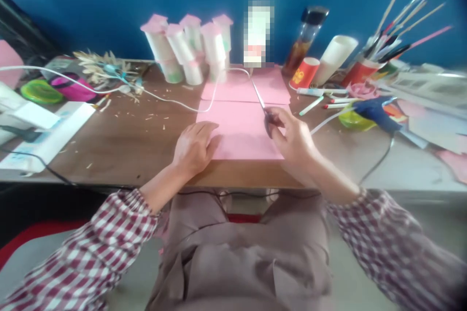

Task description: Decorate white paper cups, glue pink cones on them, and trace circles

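Two pieces of pink paper lie before me on the table: a near sheet [237, 131] and, behind it, a far piece [270, 85]. My left hand [195, 148] rests on the left edge of the near sheet, its fingers stretched out flat. Dark-handled scissors [258, 93] are gripped in my right hand [292, 136] above the sheet's right side. Their metal blades look closed and point away from me, over the far piece. My palm hides part of the handles.
Paper tube towers with pink roofs [216, 46] stand at the back. A white cable [175, 103] crosses the wooden table. On the left lies a power strip [54, 131]. To the right are markers [312, 105], a red cup [305, 74], a dark-capped bottle [308, 36] and a blue glue gun [375, 112].
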`<action>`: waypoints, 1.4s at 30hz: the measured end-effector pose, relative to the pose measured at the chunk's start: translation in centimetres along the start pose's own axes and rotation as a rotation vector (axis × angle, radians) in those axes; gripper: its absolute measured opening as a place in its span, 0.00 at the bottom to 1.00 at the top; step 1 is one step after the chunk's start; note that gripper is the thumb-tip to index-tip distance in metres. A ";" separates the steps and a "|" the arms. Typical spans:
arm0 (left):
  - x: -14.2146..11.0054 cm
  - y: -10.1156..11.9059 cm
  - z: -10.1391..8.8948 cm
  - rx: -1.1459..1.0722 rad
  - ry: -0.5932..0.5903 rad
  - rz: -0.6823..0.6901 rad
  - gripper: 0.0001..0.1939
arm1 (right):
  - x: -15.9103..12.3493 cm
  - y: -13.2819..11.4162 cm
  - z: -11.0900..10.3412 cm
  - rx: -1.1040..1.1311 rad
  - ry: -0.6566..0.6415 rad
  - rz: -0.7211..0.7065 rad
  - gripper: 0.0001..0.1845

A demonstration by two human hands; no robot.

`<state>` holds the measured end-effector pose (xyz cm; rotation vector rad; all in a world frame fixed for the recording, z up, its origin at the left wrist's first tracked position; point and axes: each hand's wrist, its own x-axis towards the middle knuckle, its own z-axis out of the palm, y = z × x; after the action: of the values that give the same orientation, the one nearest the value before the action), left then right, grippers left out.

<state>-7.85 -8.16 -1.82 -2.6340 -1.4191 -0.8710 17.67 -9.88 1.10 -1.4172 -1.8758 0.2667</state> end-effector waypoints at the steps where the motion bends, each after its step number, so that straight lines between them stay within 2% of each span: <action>1: 0.0 0.0 0.0 0.004 -0.007 0.009 0.18 | 0.4 -0.1 0.2 0.011 -0.009 -0.025 0.21; 8: 0.3 -0.1 -0.2 -0.006 -0.015 0.020 0.18 | 1.5 -0.2 1.9 0.011 0.062 -0.141 0.21; 13: 0.2 -0.2 -0.1 -0.013 -0.011 -0.001 0.17 | 1.2 0.1 2.0 -0.043 0.098 -0.190 0.21; 20: 0.1 -0.2 -0.3 -0.023 0.009 0.010 0.17 | 1.7 0.1 2.3 -0.225 0.063 -0.091 0.21; 23: 0.0 -0.2 -0.6 -0.029 0.009 0.001 0.16 | 1.9 0.2 1.8 -0.174 0.096 0.005 0.19; 25: -0.1 -0.2 -0.8 -0.036 0.031 0.007 0.15 | 2.1 0.3 1.0 -0.145 0.103 0.085 0.14; 27: -0.1 -0.2 -0.9 -0.043 0.068 0.000 0.15 | 2.2 0.5 -0.1 -0.177 0.061 0.136 0.10; 31: -0.3 -0.1 -1.1 -0.070 0.093 -0.018 0.14 | 2.3 0.6 -1.3 -0.329 -0.144 0.183 0.10; 34: -0.3 -0.1 -1.1 -0.082 0.090 -0.023 0.13 | 2.5 0.2 -0.9 -0.386 -0.222 0.183 0.12; 42: -0.4 0.0 -1.3 -0.078 0.067 -0.020 0.13 | 2.7 -0.3 1.1 -0.445 -0.287 0.164 0.10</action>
<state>-8.61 -8.79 -0.90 -2.6226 -1.4270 -1.0270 16.42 -7.30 1.73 -1.9209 -2.1437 0.1397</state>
